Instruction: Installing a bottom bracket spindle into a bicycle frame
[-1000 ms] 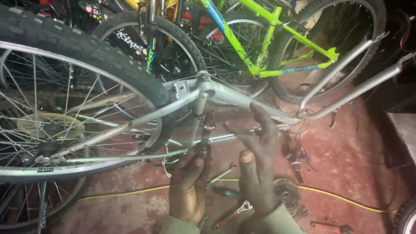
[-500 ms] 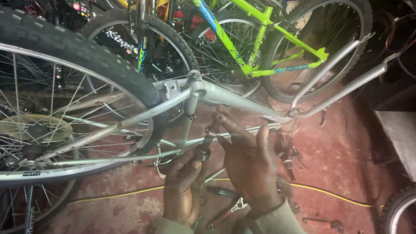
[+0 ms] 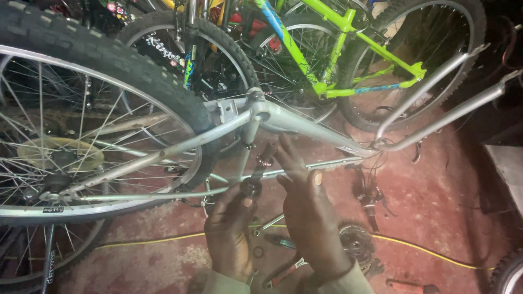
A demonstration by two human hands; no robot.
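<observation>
A silver bicycle frame [image 3: 305, 124] stands upside down, its spoked rear wheel [image 3: 81, 136] at the left. My left hand [image 3: 231, 239] reaches up from below and pinches the lower end of a dark metal part [image 3: 251, 188] just under the frame's tube junction [image 3: 259, 111]. My right hand [image 3: 310, 218] is beside it. Its fingers stretch up to the part's upper end [image 3: 267, 155] with the thumb held apart. Whether those fingers grip it is unclear.
A green bicycle [image 3: 338, 54] and other wheels stand close behind. On the red floor lie a yellow cable [image 3: 430, 251], a sprocket cluster [image 3: 357, 242], a wrench [image 3: 268, 224], red-handled pliers [image 3: 283, 272] and dark brake parts [image 3: 370, 193]. A grey box edge [image 3: 506, 169] is at right.
My right hand has come down from the frame tube and turned its fingers in toward the dark part. The left hand stays under it. The view has shifted slightly.
</observation>
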